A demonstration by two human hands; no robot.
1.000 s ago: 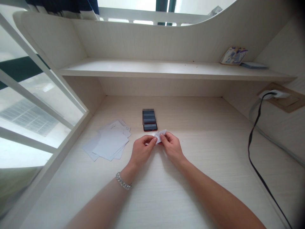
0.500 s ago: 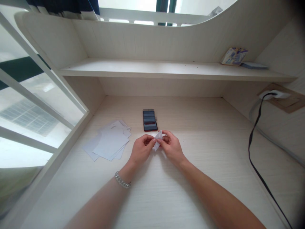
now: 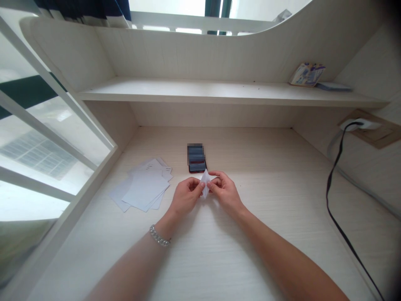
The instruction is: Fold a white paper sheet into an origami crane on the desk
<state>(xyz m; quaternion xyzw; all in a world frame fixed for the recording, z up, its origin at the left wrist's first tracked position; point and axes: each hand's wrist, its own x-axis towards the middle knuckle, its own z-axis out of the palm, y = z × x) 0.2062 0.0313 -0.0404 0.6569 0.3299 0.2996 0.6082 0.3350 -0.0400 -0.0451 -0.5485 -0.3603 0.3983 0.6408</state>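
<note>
Between my two hands is a small folded piece of white paper (image 3: 205, 179), pointed at its top and bottom. My left hand (image 3: 187, 193) pinches its left side with thumb and fingers; a silver chain bracelet (image 3: 159, 236) is on that wrist. On the other side, my right hand (image 3: 226, 191) grips the paper's right edge, thumb in front and fingers behind. Just beyond the paper lies a phone (image 3: 197, 161), its screen blurred out. To the left, several loose white sheets (image 3: 145, 187) lie in an uneven pile.
A shelf (image 3: 200, 98) runs across the back of the desk, with a small patterned packet (image 3: 307, 74) and a flat bluish item (image 3: 333, 86) at its right end. A black cable (image 3: 329, 188) hangs from the wall socket (image 3: 384, 129) along the right side. White rails (image 3: 40, 125) border the left.
The paper's upper tip has swung slightly left and now points more upright. Both hands keep their pinch in nearly the same place.
</note>
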